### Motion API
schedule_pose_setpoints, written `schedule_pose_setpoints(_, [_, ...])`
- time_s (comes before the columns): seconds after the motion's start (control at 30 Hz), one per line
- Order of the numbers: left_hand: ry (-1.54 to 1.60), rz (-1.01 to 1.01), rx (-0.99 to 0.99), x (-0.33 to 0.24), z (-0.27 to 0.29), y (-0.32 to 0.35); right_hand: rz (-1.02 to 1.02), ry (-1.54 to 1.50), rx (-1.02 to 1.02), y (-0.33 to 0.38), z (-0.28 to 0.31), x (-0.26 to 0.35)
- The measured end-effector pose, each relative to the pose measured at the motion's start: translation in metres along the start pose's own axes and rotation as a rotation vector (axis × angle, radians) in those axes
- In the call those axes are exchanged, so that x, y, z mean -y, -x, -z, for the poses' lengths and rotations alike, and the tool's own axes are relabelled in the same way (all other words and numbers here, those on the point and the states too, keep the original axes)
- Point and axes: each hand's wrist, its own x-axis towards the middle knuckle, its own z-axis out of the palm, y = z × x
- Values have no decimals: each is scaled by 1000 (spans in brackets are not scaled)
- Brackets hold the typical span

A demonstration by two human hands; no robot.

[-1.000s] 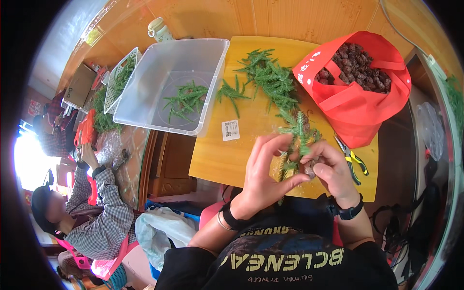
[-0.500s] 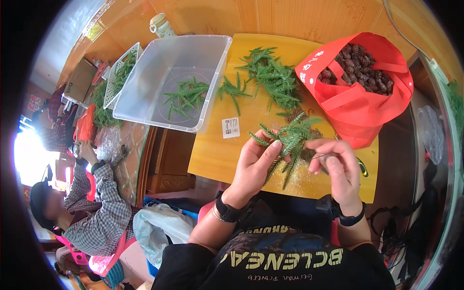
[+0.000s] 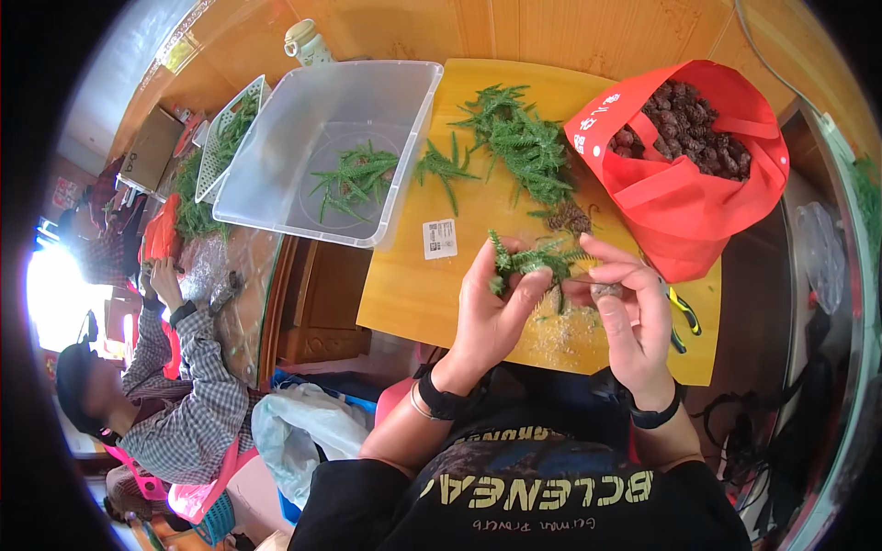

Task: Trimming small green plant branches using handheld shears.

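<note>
My left hand (image 3: 493, 309) is closed around a green artificial pine sprig (image 3: 528, 258), pinched between thumb and fingers above the front of the yellow board. Facing it, my right hand (image 3: 640, 317) has its fingers curled round a small greyish-brown piece (image 3: 605, 290), perhaps part of a pine cone; most of it is hidden. A thin stem or wire runs between the two hands. Just beyond them, a brown pine cone (image 3: 571, 219) lies on the board beside a heap of green sprigs (image 3: 525, 151).
A clear plastic bin (image 3: 323, 231) with sprigs inside stands left of the board (image 3: 395, 294). To the right is a red bag (image 3: 684, 216) of pine cones. A yellow-and-black-handled tool (image 3: 684, 313) lies near my right hand. Another person (image 3: 188, 404) works at the left.
The sprig has turned and bunched up in my left hand. My right hand has shifted slightly left and down, uncovering more of the tool and the pine cone on the board.
</note>
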Motion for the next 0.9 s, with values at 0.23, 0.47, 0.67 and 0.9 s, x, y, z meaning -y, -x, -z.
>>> schedule_pose_setpoints(0.23, [189, 57, 2, -13, -4, -1, -301, -66, 96, -2, 4, 0])
schedule_pose_setpoints(0.47, [243, 3, 34, 2, 5, -4, -384, -190, 54, -5, 11, 0])
schedule_pose_setpoints(0.67, [272, -29, 34, -1, 3, -2, -202, 64, -136, -3, 12, -1])
schedule_pose_setpoints(0.9, [120, -187, -94, -3, -3, 3, 136, 594, 35, 5, 2, 16])
